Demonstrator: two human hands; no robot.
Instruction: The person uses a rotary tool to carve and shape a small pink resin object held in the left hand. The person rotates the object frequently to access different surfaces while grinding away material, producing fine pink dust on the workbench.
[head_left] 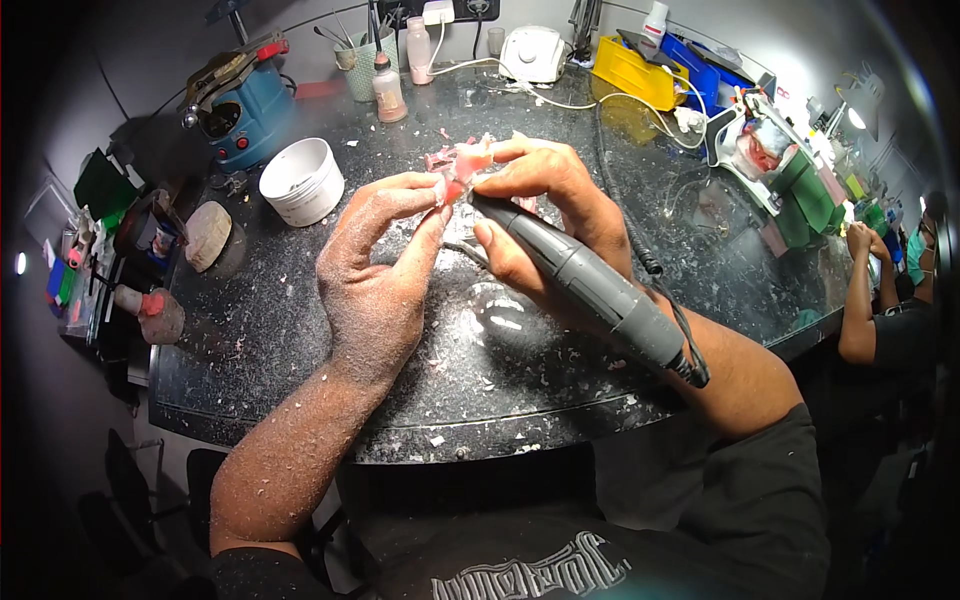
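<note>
Pink piece (463,168), one, irregular: raised above the black worktop (262,335), right of the white tub (302,190). Left hand (375,255), dusty: nearer the wearer than the tub, slanting up rightward, thumb and fingertips pinching the piece. Right hand (560,205): farther right of the tub, slanting up leftward, fingers curled around a dark grey handpiece (585,280), its nose just beside the piece.

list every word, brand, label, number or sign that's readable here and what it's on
Black shirt: large pale ornate lettering, which I won't copy out.
White tub: faint print, too small to read.
White bottle at the back: reddish marking, too blurred to read.
Nothing else reads clearly.
</note>
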